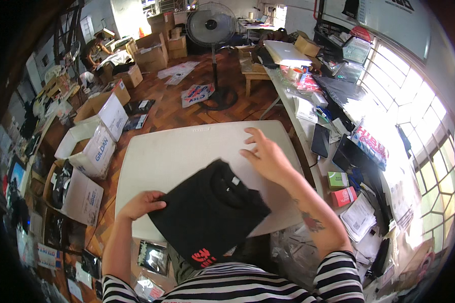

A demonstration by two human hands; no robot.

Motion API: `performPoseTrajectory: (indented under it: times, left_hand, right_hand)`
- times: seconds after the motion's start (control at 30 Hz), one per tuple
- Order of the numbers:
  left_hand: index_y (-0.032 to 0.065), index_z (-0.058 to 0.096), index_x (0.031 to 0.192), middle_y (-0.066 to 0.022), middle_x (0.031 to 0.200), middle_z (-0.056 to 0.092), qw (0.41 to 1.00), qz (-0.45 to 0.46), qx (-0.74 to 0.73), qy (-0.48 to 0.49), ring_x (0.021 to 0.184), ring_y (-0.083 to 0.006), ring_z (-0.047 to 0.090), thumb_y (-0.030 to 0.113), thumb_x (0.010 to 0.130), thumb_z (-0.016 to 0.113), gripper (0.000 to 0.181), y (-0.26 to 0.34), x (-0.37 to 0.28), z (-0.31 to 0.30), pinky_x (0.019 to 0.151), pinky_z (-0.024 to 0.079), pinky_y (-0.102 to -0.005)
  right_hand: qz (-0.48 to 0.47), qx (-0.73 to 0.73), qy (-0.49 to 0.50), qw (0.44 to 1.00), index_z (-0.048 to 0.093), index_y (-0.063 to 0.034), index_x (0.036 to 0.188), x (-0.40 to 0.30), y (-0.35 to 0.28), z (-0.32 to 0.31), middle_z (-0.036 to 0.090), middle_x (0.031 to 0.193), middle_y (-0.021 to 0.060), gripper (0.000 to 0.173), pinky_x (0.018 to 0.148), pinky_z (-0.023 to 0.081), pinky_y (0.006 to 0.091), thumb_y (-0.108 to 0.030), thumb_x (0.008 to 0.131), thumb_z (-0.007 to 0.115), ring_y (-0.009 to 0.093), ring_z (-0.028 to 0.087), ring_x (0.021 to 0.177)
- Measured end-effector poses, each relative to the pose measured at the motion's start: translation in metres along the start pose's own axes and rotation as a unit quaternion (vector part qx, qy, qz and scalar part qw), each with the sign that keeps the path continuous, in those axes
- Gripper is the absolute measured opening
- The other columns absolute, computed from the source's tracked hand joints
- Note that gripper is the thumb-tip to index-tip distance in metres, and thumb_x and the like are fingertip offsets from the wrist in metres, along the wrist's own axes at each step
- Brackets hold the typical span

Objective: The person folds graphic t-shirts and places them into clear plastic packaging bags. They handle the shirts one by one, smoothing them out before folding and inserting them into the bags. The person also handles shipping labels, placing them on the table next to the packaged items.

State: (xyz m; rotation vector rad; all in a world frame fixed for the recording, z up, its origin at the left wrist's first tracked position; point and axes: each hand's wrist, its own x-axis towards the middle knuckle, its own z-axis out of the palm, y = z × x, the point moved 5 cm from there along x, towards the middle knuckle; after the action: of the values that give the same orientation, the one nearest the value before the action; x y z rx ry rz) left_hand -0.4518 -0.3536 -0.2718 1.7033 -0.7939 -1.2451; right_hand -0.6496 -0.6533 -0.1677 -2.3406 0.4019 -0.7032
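A folded black T-shirt (212, 212) lies slantwise over the near part of a white folding table (167, 151), its lower corner hanging past the edge towards my body. Its round collar with a small white neck label (235, 181) faces up and to the right, and a red print (204, 258) shows at the bottom corner. My left hand (146, 204) pinches the shirt's left edge between thumb and fingers. Above the table, beyond the collar, my right hand (263, 155) is raised with fingers apart and holds nothing.
Open cardboard boxes (94, 147) stand on the floor to the left. On the right, a long side table (288, 102) carries a tablet (320, 140), papers and small boxes. A pedestal fan (214, 57) stands beyond the table. Another person (94, 51) bends over items at far left.
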Motion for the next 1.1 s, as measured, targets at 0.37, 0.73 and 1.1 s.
performPoseTrajectory:
  times: [0.37, 0.73, 1.1]
  left_hand:
    - [-0.0009, 0.059, 0.119, -0.0069, 0.102, 0.065, 0.990, -0.015, 0.120, -0.069, 0.091, -0.0116, 0.058, 0.041, 0.086, 0.068, 0.054, -0.039, 0.107, -0.002, 0.079, 0.047, -0.0259]
    - [0.0002, 0.064, 0.110, -0.0088, 0.099, 0.067, 0.962, -0.023, 0.256, -0.094, 0.088, -0.0170, 0.063, 0.037, 0.080, 0.074, 0.049, 0.040, 0.147, 0.054, 0.082, 0.048, -0.0296]
    - [-0.0033, 0.045, 0.134, -0.0134, 0.121, 0.058, 0.948, 0.145, -0.004, 0.285, 0.105, -0.0236, 0.058, 0.017, 0.080, 0.068, 0.063, 0.092, -0.030, -0.089, 0.094, 0.046, -0.0344]
  right_hand:
    - [0.258, -0.451, 0.458, 0.721, 0.061, 0.0050, 0.116, -0.517, 0.198, -0.586, 0.066, 0.107, 0.0154, 0.035, 0.090, 0.047, 0.0350, -0.013, 0.087, 0.051, 0.026, 0.062, 0.098]
    - [0.579, -0.260, 0.350, 0.689, 0.068, -0.0005, 0.103, -0.616, 0.287, -0.410, 0.071, 0.090, 0.0115, 0.034, 0.074, 0.050, 0.0325, -0.015, 0.073, 0.078, 0.019, 0.065, 0.082]
    - [0.607, -0.061, 0.606, 0.510, 0.064, -0.0109, 0.088, -0.693, 0.198, -0.482, 0.064, 0.077, 0.0016, 0.028, 0.052, 0.047, 0.0275, -0.038, 0.084, 0.069, 0.020, 0.062, 0.064]
